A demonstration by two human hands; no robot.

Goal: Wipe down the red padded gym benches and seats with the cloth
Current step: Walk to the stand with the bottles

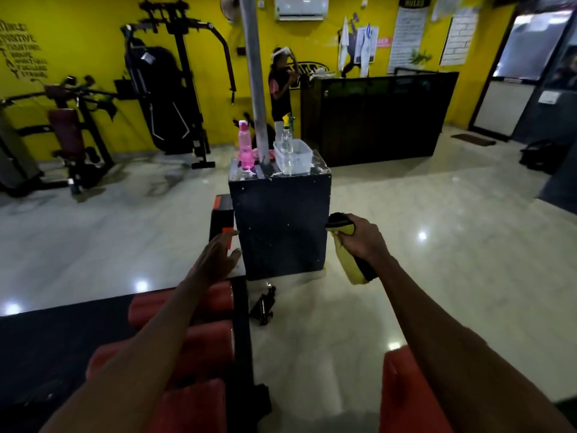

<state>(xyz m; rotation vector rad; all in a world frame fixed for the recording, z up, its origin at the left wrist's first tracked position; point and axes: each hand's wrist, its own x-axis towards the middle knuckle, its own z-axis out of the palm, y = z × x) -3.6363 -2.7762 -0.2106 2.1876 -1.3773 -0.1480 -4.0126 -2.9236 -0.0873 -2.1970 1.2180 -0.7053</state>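
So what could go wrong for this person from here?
The glossy floor looks slippery, and a small black object lies on it near the black plinth, a possible trip. The right hand grips the yellow cloth away from any red pad, so wiping could miss spots.

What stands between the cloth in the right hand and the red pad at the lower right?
Nothing visible does. The right hand grips the yellow cloth above bare floor beside the black pedestal, and the red pad lies nearer the camera under that forearm. The left hand hovers open over the red rollers.
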